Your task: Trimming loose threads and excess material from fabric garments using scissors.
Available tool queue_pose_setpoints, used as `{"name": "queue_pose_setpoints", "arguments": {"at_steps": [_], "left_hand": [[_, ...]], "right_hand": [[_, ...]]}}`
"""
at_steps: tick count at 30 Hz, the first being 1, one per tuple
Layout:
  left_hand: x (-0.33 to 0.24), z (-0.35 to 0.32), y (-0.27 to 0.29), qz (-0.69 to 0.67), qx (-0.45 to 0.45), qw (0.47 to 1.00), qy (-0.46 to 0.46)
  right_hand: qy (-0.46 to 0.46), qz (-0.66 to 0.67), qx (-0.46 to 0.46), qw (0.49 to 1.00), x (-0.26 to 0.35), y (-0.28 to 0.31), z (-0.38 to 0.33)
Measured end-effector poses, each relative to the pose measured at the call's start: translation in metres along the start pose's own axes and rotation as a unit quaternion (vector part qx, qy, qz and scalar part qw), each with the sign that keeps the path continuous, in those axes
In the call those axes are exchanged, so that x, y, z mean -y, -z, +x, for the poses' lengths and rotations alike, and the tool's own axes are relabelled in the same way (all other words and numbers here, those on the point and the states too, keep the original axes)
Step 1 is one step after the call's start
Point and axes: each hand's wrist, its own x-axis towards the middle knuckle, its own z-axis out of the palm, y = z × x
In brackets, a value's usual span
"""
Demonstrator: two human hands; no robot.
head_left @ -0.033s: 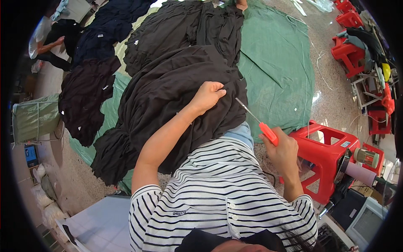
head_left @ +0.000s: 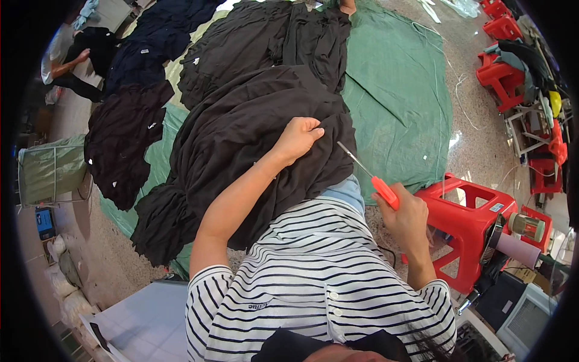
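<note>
Nothing has shifted since the earlier frame: both hands sit where they were. Left hand (head_left: 300, 137) is closed in a fist on a fold of the black garment (head_left: 241, 151), which is draped over the person's lap and spills onto the green sheet (head_left: 398, 90). Right hand (head_left: 409, 212) is wrapped around the orange handle of a thin-bladed snipping tool (head_left: 369, 173), probably thread snips, its tip just beside the cloth edge. Soft, limp and light, the fabric will bunch and slide; pinching it taut near the seam gives 1 firm hold.
</note>
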Motion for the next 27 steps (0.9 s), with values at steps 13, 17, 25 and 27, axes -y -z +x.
{"name": "queue_pose_setpoints", "arguments": {"at_steps": [13, 17, 25, 27], "left_hand": [[0.012, -0.003, 0.000, 0.075, -0.080, 0.992, -0.069], [-0.031, -0.008, -0.014, 0.310, -0.174, 0.902, -0.246], [-0.069, 0.062, 0.107, 0.165, -0.393, 0.900, -0.095], [-0.099, 0.061, 0.076, 0.373, -0.255, 0.892, -0.018]], "right_hand": [[-0.001, 0.038, -0.020, 0.999, 0.000, -0.009, 0.009], [-0.079, 0.101, -0.092, 0.987, -0.013, -0.012, 0.025], [-0.109, 0.081, -0.163, 0.977, -0.044, -0.030, 0.037], [-0.120, 0.061, -0.145, 0.980, -0.044, -0.036, 0.041]]}}
